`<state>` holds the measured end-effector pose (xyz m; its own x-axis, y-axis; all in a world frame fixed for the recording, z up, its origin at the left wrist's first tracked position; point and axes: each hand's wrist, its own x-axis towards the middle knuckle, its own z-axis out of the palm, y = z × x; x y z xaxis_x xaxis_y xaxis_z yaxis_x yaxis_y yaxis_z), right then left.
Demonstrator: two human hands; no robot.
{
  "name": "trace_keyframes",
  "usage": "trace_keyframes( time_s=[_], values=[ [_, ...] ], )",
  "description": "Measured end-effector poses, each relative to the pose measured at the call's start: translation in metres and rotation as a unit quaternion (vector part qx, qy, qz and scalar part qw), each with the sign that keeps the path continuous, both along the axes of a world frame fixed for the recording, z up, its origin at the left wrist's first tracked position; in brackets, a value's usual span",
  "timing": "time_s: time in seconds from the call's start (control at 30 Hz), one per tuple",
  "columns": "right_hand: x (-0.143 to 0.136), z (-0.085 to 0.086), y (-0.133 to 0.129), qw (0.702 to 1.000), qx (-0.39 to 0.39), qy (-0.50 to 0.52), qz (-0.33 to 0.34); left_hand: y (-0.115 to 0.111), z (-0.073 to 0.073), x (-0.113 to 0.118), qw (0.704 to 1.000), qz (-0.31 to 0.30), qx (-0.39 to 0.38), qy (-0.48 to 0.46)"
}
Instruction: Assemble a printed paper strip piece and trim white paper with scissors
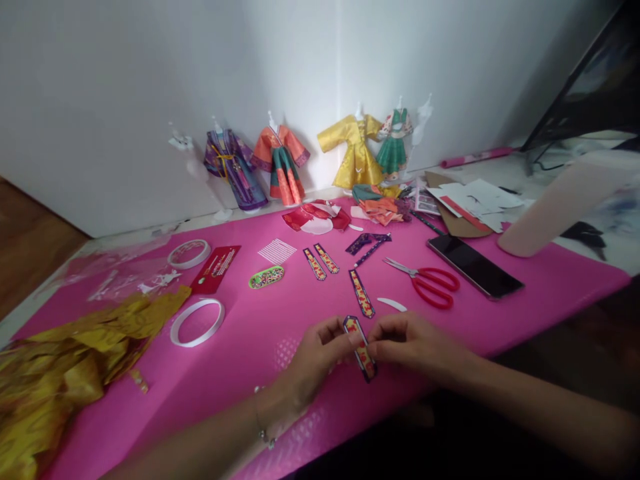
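Both hands (313,363) (417,347) — nearly closed — pinch one patterned strip (367,362).

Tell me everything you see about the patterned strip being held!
The strip looks like cloth or paper: yellow with red shapes, pale edging and a dark border. Its far end is pointed, leaning left. I can't tell whether it touches the pink surface. The left hand holds it, thumb on top; the right hand has fingers at its right edge.
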<state>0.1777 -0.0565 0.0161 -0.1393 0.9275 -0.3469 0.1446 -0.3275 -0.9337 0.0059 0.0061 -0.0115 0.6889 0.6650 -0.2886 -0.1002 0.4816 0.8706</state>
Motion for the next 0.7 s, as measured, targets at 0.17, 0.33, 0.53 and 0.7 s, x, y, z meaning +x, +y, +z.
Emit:
trace_keyframes(
  time_s=[0.17, 0.33, 0.53, 0.7],
  values=[
    [0.0041, -0.0021, 0.0023, 0.999, 0.016, -0.001, -0.029, -0.0028, 0.0059, 0.0029, 0.998, -0.054, 0.017, -0.037],
    [0.0048, -0.003, 0.0028, 0.999, 0.019, 0.009, -0.033, -0.0032, 0.0071, 0.0016, 0.998, -0.044, 0.033, -0.014],
    [0.0032, 0.0018, 0.0026, 0.999, 0.026, 0.012, -0.031, -0.0042, 0.0055, -0.0005, 0.997, -0.082, 0.008, 0.0],
    [0.0012, 0.0008, 0.0029, 0.998, 0.016, 0.043, -0.041, -0.0042, 0.0045, -0.001, 0.997, -0.073, 0.004, 0.009]
  ],
)
